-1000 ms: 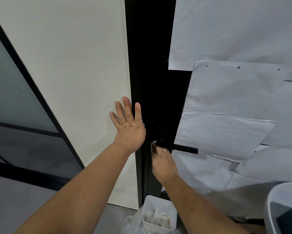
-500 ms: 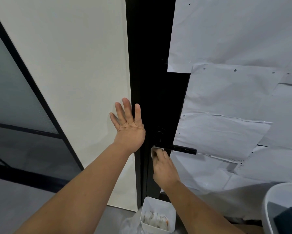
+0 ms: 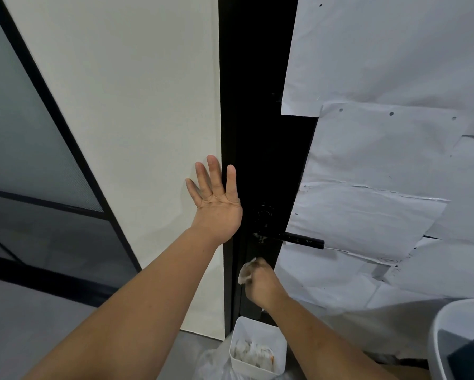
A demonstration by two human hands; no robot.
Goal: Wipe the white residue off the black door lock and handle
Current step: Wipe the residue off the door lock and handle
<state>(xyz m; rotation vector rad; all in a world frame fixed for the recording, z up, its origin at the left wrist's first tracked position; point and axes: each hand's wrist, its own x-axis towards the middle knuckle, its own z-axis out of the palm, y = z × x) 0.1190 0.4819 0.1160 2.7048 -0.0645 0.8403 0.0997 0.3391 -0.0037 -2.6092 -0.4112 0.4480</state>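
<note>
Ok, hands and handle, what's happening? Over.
Left hand flat, open on wall. Right hand below handle, grip shut on wipe. Residue speck at handle base. Nothing blocking.

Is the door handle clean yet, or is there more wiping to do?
Mostly done: the handle bar looks black. The right hand holds a wipe just below it, off the metal. Pale specks show at the handle's base; the lock is too dark to judge.

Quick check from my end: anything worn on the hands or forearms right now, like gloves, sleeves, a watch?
Nothing visible. The left hand and right hand are bare, no gloves or rings that show. Both forearms are uncovered as far as the frame reaches, with no sleeves, watch or wristband.
</note>
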